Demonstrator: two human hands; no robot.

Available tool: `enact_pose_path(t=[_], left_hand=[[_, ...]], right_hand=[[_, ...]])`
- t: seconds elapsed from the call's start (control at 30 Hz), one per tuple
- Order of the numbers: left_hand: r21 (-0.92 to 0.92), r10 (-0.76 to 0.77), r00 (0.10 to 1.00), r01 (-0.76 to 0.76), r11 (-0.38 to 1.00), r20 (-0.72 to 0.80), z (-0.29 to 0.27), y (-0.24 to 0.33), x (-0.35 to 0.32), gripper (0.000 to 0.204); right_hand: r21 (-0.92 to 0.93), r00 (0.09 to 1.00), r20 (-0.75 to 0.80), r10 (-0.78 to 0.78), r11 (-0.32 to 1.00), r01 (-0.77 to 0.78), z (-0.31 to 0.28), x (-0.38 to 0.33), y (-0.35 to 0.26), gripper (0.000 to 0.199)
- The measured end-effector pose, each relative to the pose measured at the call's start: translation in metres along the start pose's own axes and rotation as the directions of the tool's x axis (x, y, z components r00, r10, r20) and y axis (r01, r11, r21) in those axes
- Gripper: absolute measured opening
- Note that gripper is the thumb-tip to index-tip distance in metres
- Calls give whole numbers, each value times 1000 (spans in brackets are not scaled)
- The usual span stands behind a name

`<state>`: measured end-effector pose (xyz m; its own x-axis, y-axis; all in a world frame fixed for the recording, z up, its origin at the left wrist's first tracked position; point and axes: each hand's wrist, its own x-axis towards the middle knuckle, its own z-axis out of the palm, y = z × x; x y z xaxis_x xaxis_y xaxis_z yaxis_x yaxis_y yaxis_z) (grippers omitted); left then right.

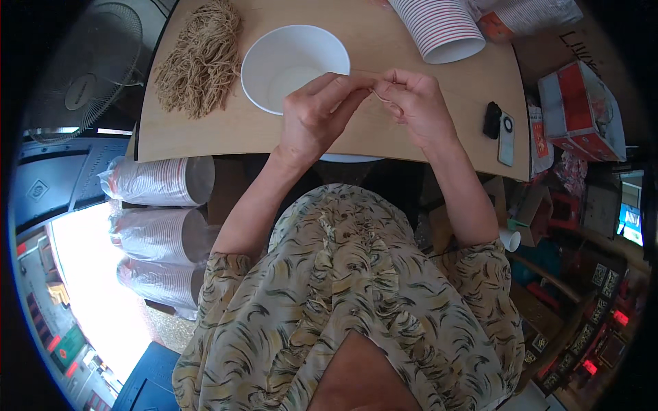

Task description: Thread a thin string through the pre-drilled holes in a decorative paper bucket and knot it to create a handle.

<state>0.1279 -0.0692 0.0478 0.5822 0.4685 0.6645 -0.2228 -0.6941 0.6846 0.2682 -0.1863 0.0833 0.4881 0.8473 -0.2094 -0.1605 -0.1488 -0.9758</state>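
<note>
Over the table, my left hand (317, 113) and my right hand (417, 103) meet fingertip to fingertip. Both are closed in a pinch on a thin tan cord (378, 97); a short bit of it shows at the right fingers, and the rest is mostly hidden. Just beyond my left hand stands a white tub (255, 68), open at the top and partly covered by that hand. Its pale inside shows, but I cannot make out any contents. A loose heap of tan cords (199, 61) lies to the left of the tub.
The wooden table (391, 147) has a curved near edge. A stack of striped paper tubs (442, 31) lies at the far right. A phone (506, 140) and a small black object (492, 120) rest near the right edge. Wrapped tub stacks (151, 236) and a fan (89, 75) are at left.
</note>
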Motion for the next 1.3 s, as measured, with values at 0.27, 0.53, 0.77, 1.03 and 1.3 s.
enact_pose_path(t=[0.27, 0.53, 0.77, 1.03, 1.3], left_hand=[[-77, -152, 986, 158, 985, 74, -5, -3, 0, 13], [-174, -330, 913, 375, 911, 240, -15, -11, 8, 9], [-395, -512, 700, 709, 584, 499, -28, -20, 24, 22], [-449, -533, 571, 821, 353, 625, -33, -24, 31, 23], [-418, -507, 569, 821, 388, 647, -33, -30, 27, 21]], right_hand=[[-77, 997, 30, 65, 995, -63, -2, 7, 2, 14], [48, 975, 118, 186, 980, -193, -10, 13, 2, 19], [161, 984, 100, -144, 979, 127, -22, 11, 4, 23], [-445, 923, 76, -377, 816, 370, -10, 0, 17, 17], [-298, 904, 37, -425, 859, 416, -4, 5, 27, 13]])
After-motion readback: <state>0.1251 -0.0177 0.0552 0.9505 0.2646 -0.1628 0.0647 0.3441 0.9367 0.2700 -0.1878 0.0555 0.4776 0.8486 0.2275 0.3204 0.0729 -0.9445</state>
